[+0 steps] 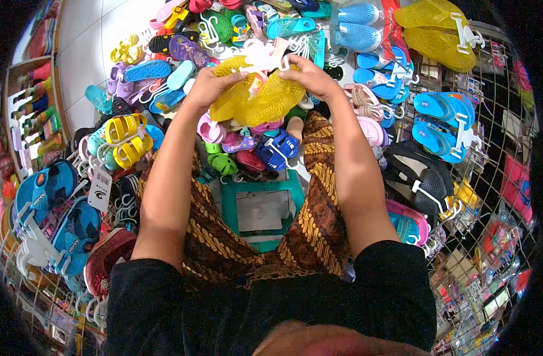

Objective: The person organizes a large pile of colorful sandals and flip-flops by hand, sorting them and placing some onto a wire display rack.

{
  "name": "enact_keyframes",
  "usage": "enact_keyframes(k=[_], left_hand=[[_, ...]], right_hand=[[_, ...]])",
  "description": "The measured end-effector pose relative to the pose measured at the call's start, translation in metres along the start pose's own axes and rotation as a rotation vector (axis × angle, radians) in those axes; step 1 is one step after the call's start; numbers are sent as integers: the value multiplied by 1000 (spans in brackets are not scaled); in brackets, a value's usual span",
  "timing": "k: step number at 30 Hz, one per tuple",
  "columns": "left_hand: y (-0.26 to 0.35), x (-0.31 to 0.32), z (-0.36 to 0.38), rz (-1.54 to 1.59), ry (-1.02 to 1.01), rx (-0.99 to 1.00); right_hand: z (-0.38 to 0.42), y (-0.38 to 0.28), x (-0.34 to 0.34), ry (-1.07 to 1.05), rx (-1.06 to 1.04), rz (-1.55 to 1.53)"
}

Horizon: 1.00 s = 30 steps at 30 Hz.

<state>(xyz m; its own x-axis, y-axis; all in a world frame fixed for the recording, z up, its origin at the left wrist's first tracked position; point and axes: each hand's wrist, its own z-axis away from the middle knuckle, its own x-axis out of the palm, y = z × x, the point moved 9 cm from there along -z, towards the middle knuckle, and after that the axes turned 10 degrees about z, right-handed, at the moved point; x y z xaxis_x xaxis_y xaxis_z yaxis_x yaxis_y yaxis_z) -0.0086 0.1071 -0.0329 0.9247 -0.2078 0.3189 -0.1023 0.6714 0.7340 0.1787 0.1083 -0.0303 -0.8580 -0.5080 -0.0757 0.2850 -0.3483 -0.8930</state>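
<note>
Both of my hands hold a pair of yellow translucent sandals [271, 102] in front of me, above the heap of footwear. My left hand [215, 83] grips the pair's left side, its thumb over the yellow surface. On the right side, my right hand [313, 80] pinches the other sandal near a white plastic hanger [265, 54] at the top. The fingers beneath the sandals are partly hidden. Below the pair lie blue clogs [277, 148] and green clogs [222, 160].
Wire grid racks [494, 136] with hanging sandals stand at the right and lower left. Blue sandals [443, 124] hang on the right, and yellow ones [440, 35] above them. A green stool [230, 202] stands between the legs. A shelf [37, 113] is at far left.
</note>
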Motion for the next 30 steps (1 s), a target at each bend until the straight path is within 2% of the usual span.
enact_keyframes(k=[4,6,7,13,16,19,23,30], left_hand=[[14,-24,-1,30,161,46],[14,-32,0,5,159,56],[14,-35,1,-32,156,57],[8,-41,-4,-94,180,86],[16,-31,3,-112,163,64],[9,-28,-1,-123,85,50],[11,-16,11,-220,32,-84],[-17,-28,-7,-439,-33,-83]], right_hand=[[-5,32,-15,19,85,-53],[-3,40,-21,63,136,-117],[-4,35,-20,38,84,-229],[-5,29,-39,177,71,11],[2,22,-42,243,108,-26],[1,18,-48,303,39,2],[0,16,-43,256,33,3],[-4,25,-33,152,38,77]])
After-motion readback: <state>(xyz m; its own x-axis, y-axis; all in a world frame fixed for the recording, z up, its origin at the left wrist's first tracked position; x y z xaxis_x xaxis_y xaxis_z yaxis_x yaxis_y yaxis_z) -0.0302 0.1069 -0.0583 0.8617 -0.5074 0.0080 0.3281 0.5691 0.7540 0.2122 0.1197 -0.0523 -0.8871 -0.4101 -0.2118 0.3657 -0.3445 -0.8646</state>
